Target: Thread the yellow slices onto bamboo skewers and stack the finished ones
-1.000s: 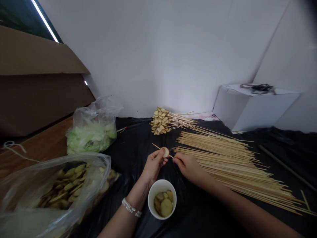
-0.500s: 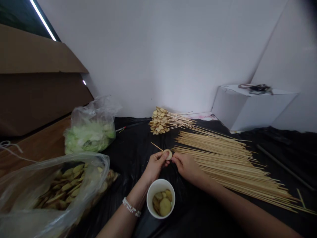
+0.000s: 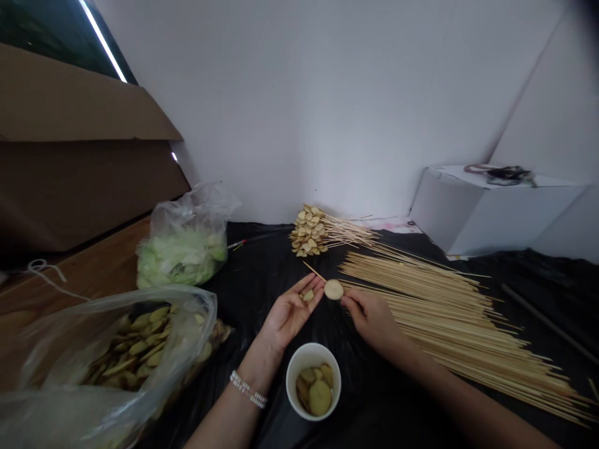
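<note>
My right hand (image 3: 369, 315) is closed in a pinch on a thin wooden skewer (image 3: 314, 270), at the edge of a round potato slice (image 3: 334, 289). The skewer's bare tip sticks out past the slice to the upper left. My left hand (image 3: 292, 312) is turned palm up, fingers loosely stretched, and a small potato slice (image 3: 308, 295) rests on them. Its fingertips are close to the skewered slice; whether they touch it I cannot tell. Below the hands stands a white cup (image 3: 291, 381) with several potato slices (image 3: 320, 398) inside.
Many bare skewers (image 3: 435, 318) lie at right on black plastic sheeting (image 3: 262, 262). Behind the hands is a pile of skewered slices (image 3: 309, 231). At left are an open bag of slices (image 3: 206, 305) and a bag of pale green vegetables (image 3: 180, 255). A white box (image 3: 482, 212) stands back right.
My left hand has let go of the skewered slice and opened palm up, showing a small slice. My right hand still holds the skewer. The view has shifted slightly left.
</note>
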Available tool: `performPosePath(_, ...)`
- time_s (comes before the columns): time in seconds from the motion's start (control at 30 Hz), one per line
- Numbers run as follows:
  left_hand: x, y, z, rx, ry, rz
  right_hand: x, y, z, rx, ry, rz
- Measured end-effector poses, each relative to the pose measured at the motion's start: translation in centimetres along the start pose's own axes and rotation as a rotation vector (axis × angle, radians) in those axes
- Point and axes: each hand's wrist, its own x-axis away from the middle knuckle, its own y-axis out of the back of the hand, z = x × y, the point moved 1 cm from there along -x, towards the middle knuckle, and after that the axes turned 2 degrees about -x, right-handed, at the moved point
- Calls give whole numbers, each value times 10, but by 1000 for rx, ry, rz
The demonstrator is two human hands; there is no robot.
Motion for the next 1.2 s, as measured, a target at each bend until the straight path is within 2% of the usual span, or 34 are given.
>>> performPosePath(0.17, -1, 2, 0, -48, -40, 13, 2, 3, 2, 19, -17, 60)
performPosePath(0.37, -3, 4, -2, -13, -15, -8, 2, 3, 0, 39, -21, 84)
performPosePath(0.6, -7, 8, -3, 85, -59, -151, 3, 1, -4, 46, -5, 85)
performPosePath(0.73, -11, 13, -2, 65, -86, -255, 4, 1, -1, 43, 5, 90)
performPosePath(1.0, -12, 25, -8, 15, -144, -236, 7, 1, 2, 71, 9, 114)
performPosePath(1.2, -13, 26, -9, 22, -154, -243, 6, 0, 1, 87, -11, 118)
